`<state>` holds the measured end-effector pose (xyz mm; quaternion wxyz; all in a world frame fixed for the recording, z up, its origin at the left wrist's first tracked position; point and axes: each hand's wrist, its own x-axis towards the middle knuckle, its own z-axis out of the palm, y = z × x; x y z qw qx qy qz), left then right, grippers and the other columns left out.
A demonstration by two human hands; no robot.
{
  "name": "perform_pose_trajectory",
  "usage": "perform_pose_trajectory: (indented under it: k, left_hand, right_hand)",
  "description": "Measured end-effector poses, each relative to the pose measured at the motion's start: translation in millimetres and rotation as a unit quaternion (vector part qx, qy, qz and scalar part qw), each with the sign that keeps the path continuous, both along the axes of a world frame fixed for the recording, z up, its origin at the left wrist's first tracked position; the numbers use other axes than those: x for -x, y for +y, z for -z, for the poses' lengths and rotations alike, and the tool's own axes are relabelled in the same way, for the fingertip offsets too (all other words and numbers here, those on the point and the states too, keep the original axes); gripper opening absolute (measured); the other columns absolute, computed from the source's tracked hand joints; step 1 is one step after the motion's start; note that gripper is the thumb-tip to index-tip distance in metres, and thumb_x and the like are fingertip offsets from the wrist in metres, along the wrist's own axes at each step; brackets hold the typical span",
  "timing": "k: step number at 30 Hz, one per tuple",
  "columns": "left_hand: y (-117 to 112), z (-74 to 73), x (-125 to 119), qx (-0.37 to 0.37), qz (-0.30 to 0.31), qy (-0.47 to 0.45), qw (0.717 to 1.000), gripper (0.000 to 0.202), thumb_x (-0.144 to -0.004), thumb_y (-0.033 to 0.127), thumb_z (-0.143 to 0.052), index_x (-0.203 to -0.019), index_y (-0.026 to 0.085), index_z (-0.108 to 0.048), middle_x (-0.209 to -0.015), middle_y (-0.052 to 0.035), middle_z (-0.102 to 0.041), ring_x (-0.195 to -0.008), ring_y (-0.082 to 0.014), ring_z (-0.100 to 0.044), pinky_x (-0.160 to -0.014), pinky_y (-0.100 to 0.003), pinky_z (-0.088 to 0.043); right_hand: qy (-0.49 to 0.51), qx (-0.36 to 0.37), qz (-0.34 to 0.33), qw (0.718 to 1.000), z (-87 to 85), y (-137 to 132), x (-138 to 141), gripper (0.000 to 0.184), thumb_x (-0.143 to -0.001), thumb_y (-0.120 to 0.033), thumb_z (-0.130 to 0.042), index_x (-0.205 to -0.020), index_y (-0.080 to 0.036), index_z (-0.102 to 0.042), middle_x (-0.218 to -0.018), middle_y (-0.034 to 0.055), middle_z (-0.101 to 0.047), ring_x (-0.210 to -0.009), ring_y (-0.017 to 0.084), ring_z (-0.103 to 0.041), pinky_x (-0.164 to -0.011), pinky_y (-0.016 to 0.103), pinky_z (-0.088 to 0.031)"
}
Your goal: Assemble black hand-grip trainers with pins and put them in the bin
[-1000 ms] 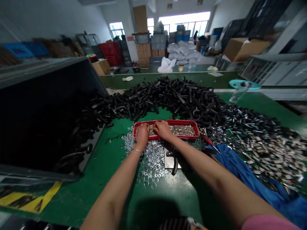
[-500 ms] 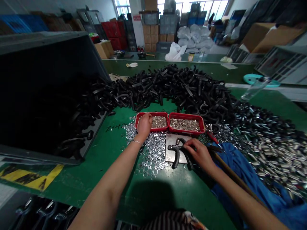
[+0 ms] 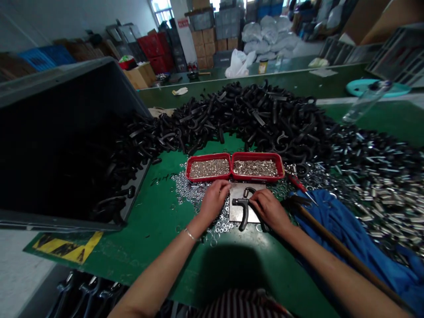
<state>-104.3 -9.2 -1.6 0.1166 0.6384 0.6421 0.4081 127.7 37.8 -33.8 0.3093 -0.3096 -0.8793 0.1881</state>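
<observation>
Two bare hands at work over a green surface [image 3: 155,221]. Left hand [image 3: 213,202]: at the left edge of a steel plate [image 3: 236,191], fingers [image 3: 225,187] relaxed, nothing visible in them, above loose silver washers [image 3: 188,187]. Thin bangle [image 3: 190,234] on that wrist. Right hand [image 3: 270,211]: fingers [image 3: 256,198] bent against a black curved handle piece [image 3: 243,218], firmness of grip impossible to tell. Handle piece lying on the plate, between both hands. Just above the plate, two red trays [image 3: 208,155] [image 3: 258,154] side by side, both filled with small silver parts. Behind them, a heap of black curved parts [image 3: 251,115]. To the right, a spread of silver metal pieces [image 3: 374,190], a red-handled screwdriver [image 3: 298,182] and a blue cloth [image 3: 334,221] under a long wooden handle [image 3: 341,249]. To the left, a large black bin [image 3: 66,145].
</observation>
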Motion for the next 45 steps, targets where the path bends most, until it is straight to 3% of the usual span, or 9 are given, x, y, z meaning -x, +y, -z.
perform_pose_trajectory:
  k: [2,5,13,23,29,35,38,41,45]
  left_hand:
    - [-15,4.2,-24,0.023,0.044,0.023,0.999,0.010,-0.097,0.026,-0.055,-0.096,0.020,-0.063,-0.094,-0.0024,-0.069,-0.092,-0.0180,-0.063,-0.087,-0.033,-0.047]
    - [-20,8.7,-44,0.035,0.061,0.060,0.996,0.012,-0.097,0.027,-0.055,-0.093,0.021,-0.064,-0.094,-0.0028,-0.069,-0.094,-0.0196,-0.061,-0.093,-0.037,-0.043]
    - [-12,13.3,-59,0.057,0.052,0.125,0.989,0.012,-0.097,0.028,-0.055,-0.091,0.020,-0.063,-0.094,-0.0035,-0.066,-0.095,-0.0211,-0.058,-0.093,-0.039,-0.041]
    - [-11,24.0,-63,0.018,0.068,0.238,0.969,0.019,-0.100,0.030,-0.048,-0.098,0.018,-0.062,-0.094,-0.0060,-0.065,-0.095,-0.0230,-0.056,-0.091,-0.041,-0.039]
    - [-10,26.7,-61,-0.005,0.065,0.246,0.967,0.020,-0.100,0.030,-0.049,-0.096,0.017,-0.063,-0.091,-0.0058,-0.066,-0.092,-0.0225,-0.056,-0.090,-0.041,-0.039]
    - [-12,22.5,-55,0.003,0.123,0.254,0.959,0.021,-0.101,0.027,-0.046,-0.103,0.018,-0.064,-0.101,-0.0071,-0.068,-0.096,-0.0217,-0.058,-0.091,-0.040,-0.040]
    - [-12,19.1,-55,0.024,0.108,0.244,0.964,0.020,-0.101,0.028,-0.047,-0.101,0.019,-0.064,-0.098,-0.0069,-0.067,-0.096,-0.0221,-0.058,-0.090,-0.040,-0.041]
    - [-10,17.1,-56,0.036,0.096,0.240,0.965,0.018,-0.100,0.027,-0.048,-0.097,0.019,-0.064,-0.095,-0.0061,-0.066,-0.093,-0.0222,-0.057,-0.088,-0.040,-0.042]
    - [-6,18.1,-57,0.015,0.109,0.282,0.953,0.018,-0.100,0.026,-0.047,-0.095,0.018,-0.063,-0.092,-0.0063,-0.064,-0.091,-0.0233,-0.056,-0.087,-0.040,-0.042]
  right_hand:
    - [-0.008,-0.004,-0.002,1.000,-0.1,1,0,0.014,-0.099,-0.026,-0.050,-0.092,-0.020,-0.061,-0.094,0.0111,-0.062,-0.093,0.026,-0.058,-0.084,0.042,-0.052]
    - [-0.018,-0.005,-0.017,1.000,0.5,4,-2,0.014,-0.099,-0.026,-0.050,-0.093,-0.019,-0.061,-0.094,0.0109,-0.062,-0.092,0.026,-0.058,-0.083,0.041,-0.052]
    - [-0.034,-0.029,-0.017,0.999,2.3,6,-3,0.018,-0.100,-0.027,-0.049,-0.092,-0.018,-0.063,-0.092,0.0109,-0.063,-0.090,0.025,-0.058,-0.082,0.041,-0.053]
    - [-0.082,-0.048,-0.052,0.994,10.3,8,-10,0.024,-0.101,-0.026,-0.044,-0.101,-0.019,-0.067,-0.099,0.0115,-0.065,-0.095,0.026,-0.058,-0.084,0.041,-0.053]
    - [-0.090,-0.042,-0.077,0.992,8.5,7,-18,0.026,-0.100,-0.021,-0.045,-0.115,-0.021,-0.066,-0.108,0.0108,-0.065,-0.101,0.026,-0.057,-0.087,0.040,-0.053]
    - [-0.062,-0.016,-0.080,0.995,8.9,4,-24,0.032,-0.099,-0.019,-0.047,-0.126,-0.024,-0.063,-0.117,0.0103,-0.065,-0.106,0.026,-0.058,-0.089,0.042,-0.054]
    - [-0.054,-0.015,-0.086,0.995,9.8,3,-27,0.034,-0.099,-0.019,-0.046,-0.129,-0.024,-0.061,-0.120,0.0111,-0.064,-0.108,0.026,-0.058,-0.090,0.043,-0.054]
    - [-0.044,-0.014,-0.083,0.995,7.9,3,-24,0.030,-0.099,-0.020,-0.047,-0.124,-0.023,-0.063,-0.118,0.0122,-0.065,-0.106,0.026,-0.057,-0.090,0.044,-0.053]
    - [-0.016,0.036,-0.037,0.999,1.2,7,-11,0.015,-0.098,-0.025,-0.052,-0.100,-0.020,-0.066,-0.099,0.0100,-0.065,-0.097,0.024,-0.059,-0.089,0.041,-0.051]
